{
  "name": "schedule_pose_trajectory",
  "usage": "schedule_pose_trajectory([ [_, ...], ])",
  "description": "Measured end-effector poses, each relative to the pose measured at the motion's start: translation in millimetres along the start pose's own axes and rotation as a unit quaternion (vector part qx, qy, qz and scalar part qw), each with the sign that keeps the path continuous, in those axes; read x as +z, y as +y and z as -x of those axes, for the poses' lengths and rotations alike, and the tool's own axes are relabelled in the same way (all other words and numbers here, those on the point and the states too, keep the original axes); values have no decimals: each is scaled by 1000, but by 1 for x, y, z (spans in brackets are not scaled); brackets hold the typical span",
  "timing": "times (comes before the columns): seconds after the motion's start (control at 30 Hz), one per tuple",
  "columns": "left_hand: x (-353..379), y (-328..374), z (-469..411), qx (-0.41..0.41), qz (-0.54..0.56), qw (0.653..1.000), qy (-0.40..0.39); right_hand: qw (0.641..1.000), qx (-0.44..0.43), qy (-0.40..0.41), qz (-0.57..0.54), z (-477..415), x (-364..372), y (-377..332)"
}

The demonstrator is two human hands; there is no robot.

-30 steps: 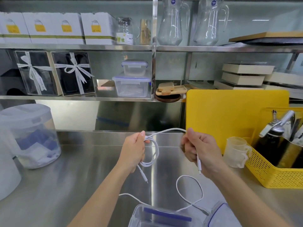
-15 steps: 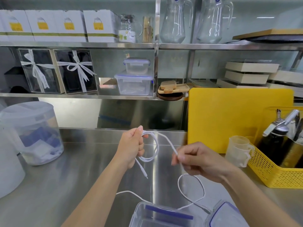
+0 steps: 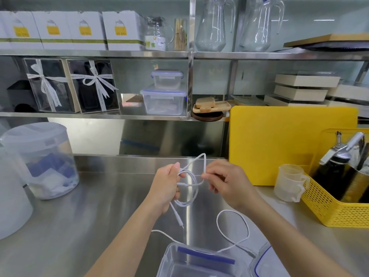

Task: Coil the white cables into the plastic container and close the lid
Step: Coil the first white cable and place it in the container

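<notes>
Both forearms reach forward, hands raised above the steel counter (image 3: 99,226). The left hand (image 3: 166,189) is fisted around a coiled white cable (image 3: 191,193); the right hand (image 3: 225,181) pinches a strand, apparently between thumb and forefinger. Nearer, a second cable (image 3: 232,229) lies looped beside the open plastic container (image 3: 191,262).

Two white cables (image 3: 190,188) (image 3: 232,230). Two glass jugs (image 3: 214,25). Four white boxes (image 3: 123,31). Two ribboned gift boxes (image 3: 93,85). Two lidded containers shelved (image 3: 164,100). One yellow basket (image 3: 337,212).
</notes>
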State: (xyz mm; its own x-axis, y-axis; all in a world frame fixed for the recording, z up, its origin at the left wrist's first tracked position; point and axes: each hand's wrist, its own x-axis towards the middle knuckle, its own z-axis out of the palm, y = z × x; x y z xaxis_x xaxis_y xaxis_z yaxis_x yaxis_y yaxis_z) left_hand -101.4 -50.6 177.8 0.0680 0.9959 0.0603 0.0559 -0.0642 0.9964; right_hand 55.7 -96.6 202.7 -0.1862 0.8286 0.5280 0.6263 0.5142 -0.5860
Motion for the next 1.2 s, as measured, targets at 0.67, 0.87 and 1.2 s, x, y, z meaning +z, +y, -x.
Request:
schedule_pose_trajectory([
  [0.67,28,5,15,-82,167,979,-86,992,62,108,-13,16,31,3],
  [0.87,19,5,15,-84,196,973,-89,978,105,17,-182,22,31,12],
  [1.2,0,15,7,-72,215,971,-77,981,74,-16,-179,37,27,16],
])
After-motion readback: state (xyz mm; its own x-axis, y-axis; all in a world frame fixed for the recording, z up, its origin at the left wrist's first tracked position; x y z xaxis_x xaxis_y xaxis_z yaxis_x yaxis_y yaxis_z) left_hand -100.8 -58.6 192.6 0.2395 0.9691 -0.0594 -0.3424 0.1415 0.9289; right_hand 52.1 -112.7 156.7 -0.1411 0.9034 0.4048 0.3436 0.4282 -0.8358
